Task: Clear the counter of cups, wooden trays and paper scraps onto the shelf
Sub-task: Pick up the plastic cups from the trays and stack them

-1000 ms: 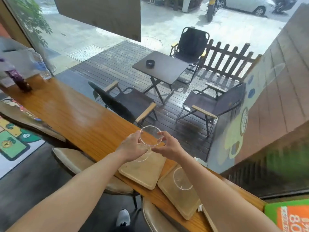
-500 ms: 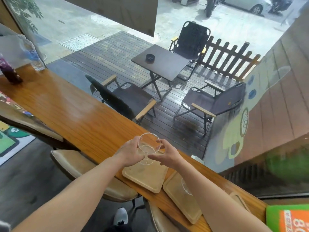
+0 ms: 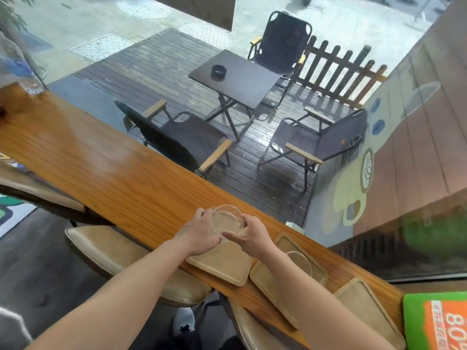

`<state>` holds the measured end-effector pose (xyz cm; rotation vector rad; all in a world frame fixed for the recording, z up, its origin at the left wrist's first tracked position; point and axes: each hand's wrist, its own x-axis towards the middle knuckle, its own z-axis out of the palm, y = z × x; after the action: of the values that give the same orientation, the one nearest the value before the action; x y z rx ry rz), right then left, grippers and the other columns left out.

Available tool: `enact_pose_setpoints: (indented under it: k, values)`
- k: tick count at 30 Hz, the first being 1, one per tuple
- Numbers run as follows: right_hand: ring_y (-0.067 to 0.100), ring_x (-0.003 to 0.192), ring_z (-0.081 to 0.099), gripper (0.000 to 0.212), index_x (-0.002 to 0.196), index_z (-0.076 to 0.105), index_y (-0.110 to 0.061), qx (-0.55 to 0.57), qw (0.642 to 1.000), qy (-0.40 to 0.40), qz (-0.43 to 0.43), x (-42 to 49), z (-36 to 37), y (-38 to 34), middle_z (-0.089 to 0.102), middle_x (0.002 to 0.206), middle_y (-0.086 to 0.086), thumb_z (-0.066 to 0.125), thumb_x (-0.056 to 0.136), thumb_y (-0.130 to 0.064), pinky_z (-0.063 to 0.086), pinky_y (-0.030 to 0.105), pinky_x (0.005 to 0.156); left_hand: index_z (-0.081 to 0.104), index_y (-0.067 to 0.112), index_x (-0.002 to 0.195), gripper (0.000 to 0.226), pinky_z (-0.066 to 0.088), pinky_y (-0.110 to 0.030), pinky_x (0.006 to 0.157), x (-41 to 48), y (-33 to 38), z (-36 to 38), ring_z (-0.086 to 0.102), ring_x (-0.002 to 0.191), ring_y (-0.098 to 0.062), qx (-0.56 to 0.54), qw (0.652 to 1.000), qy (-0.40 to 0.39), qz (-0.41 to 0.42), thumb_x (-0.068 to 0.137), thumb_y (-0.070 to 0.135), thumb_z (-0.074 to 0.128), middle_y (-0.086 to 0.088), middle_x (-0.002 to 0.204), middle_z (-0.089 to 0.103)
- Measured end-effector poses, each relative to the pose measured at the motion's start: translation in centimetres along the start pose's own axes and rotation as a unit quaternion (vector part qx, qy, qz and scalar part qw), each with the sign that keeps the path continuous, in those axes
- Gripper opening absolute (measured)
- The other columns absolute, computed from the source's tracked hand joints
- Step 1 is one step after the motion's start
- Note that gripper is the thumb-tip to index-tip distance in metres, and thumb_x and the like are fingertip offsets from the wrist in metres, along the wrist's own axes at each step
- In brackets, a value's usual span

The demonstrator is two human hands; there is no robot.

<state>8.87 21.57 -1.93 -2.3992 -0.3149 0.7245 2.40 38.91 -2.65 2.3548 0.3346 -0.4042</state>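
A clear plastic cup (image 3: 227, 219) is held between my left hand (image 3: 199, 232) and my right hand (image 3: 249, 236), over the far end of a pale wooden tray (image 3: 222, 265) on the wooden counter (image 3: 101, 170). To its right lies a second wooden tray (image 3: 265, 281) carrying another clear cup (image 3: 300, 262), partly hidden by my right forearm. A third wooden tray (image 3: 364, 306) lies further right near the counter's end. A small white paper scrap (image 3: 294, 226) sits at the counter's far edge by the window.
A window runs along the counter's far side, with patio chairs and a table outside. Tan stools (image 3: 118, 253) stand under the counter's near edge. A clear bottle (image 3: 17, 69) stands at the far left. A green and orange sign (image 3: 437, 322) sits at the right.
Both hands have lowered the clear cup toward the left tray. The view has tilted down and shifted, bringing a third tray into sight on the right.
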Motion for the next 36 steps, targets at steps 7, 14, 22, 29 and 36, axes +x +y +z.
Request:
enact_pose_setpoints:
  k: [7, 14, 22, 29, 36]
  values:
    - [0.020, 0.087, 0.051, 0.055, 0.103, 0.050, -0.021, -0.011, 0.999, -0.024, 0.022, 0.4, 1.6, 0.5, 0.050, 0.111, 0.006, 0.072, 0.076, -0.064, 0.050, 0.036, 0.076, 0.033, 0.022, 0.145, 0.074, 0.048, -0.038, 0.094, 0.3, -0.6, 0.6, 0.053, 0.113, -0.022, 0.013, 1.000, -0.024, -0.001, 0.083, 0.044, 0.067, 0.000, 0.134, 0.043]
    - [0.020, 0.106, 0.054, 0.069, 0.127, 0.053, -0.023, 0.032, 0.999, -0.030, 0.003, 0.7, 3.2, 1.4, 0.055, 0.122, 0.004, 0.079, 0.072, -0.056, 0.051, 0.041, 0.093, 0.038, 0.027, 0.140, 0.068, 0.049, -0.043, 0.096, 0.4, -1.5, 0.7, 0.054, 0.108, -0.021, -0.001, 0.999, -0.050, -0.013, 0.081, 0.049, 0.062, 0.002, 0.126, 0.047]
    - [0.016, 0.102, 0.050, 0.071, 0.127, 0.051, -0.026, 0.029, 0.999, -0.022, 0.009, 1.2, 3.6, 1.7, 0.052, 0.119, -0.001, 0.080, 0.070, -0.057, 0.046, 0.032, 0.086, 0.041, 0.027, 0.136, 0.066, 0.049, -0.044, 0.096, 0.5, -1.7, 0.4, 0.055, 0.109, -0.022, 0.000, 0.998, -0.058, -0.011, 0.078, 0.052, 0.061, 0.002, 0.125, 0.049]
    - [0.013, 0.094, 0.046, 0.071, 0.120, 0.052, -0.020, 0.017, 1.000, -0.018, 0.016, 0.9, 3.3, 1.6, 0.052, 0.115, 0.001, 0.076, 0.071, -0.064, 0.040, 0.022, 0.072, 0.032, 0.019, 0.146, 0.072, 0.048, -0.042, 0.097, 0.3, -1.5, -0.7, 0.053, 0.120, -0.027, 0.056, 0.998, -0.024, -0.007, 0.085, 0.041, 0.063, -0.002, 0.140, 0.045]
    - [0.018, 0.110, 0.052, 0.080, 0.145, 0.042, -0.017, -0.011, 0.999, 0.032, 0.034, -0.3, 0.0, 1.1, 0.051, 0.126, 0.002, 0.070, 0.082, -0.057, 0.049, 0.034, 0.096, 0.039, 0.020, 0.140, 0.061, 0.051, -0.032, 0.079, 1.3, 0.3, -4.3, 0.056, 0.103, -0.018, 0.118, 0.992, 0.031, 0.025, 0.088, 0.040, 0.064, 0.000, 0.130, 0.050]
